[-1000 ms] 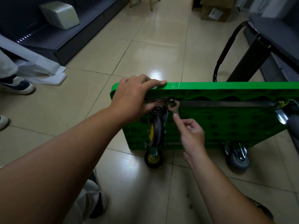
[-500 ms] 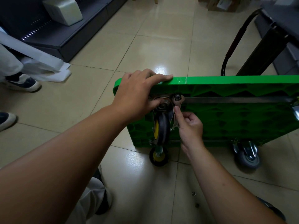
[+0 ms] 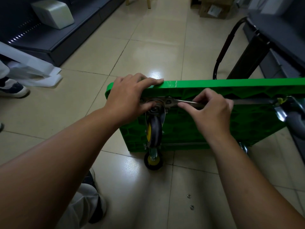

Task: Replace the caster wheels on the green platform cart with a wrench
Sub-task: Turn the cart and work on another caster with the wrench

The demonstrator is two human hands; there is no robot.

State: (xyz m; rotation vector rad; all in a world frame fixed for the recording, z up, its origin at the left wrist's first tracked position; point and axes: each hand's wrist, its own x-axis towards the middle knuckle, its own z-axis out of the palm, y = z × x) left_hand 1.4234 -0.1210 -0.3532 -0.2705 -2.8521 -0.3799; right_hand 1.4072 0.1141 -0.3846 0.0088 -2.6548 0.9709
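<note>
Green cart is stood on its long edge on the tiled floor, with the ribbed underside turned toward the camera. Its black handle is seen behind, above the top edge.

Left hand is laid over the cart's upper left corner. The fingers are stretched along the top edge and the thumb is tucked below against the metal plate of the upper caster wheel, so the corner is clasped between them.

Right hand is closed round the wrench. The shaft is pinched between thumb and curled fingers and is held roughly level, just below the top edge. The wrench's head is set at the right end of the plate. Whether it is fully seated on a bolt cannot be told.

The upper caster wheel, grey with a yellow hub, is hung from the plate directly beneath the left thumb. A lower caster wheel is seen under it, touching the floor at the cart's bottom edge. A third caster is largely hidden behind the right forearm.

A metal strip is run along the underside, from the right hand toward the right.

Two small metal rings are noted on the floor near the right forearm, apart from the cart. A shoe is seen at the far left, and a white box on a dark shelf beyond it.
</note>
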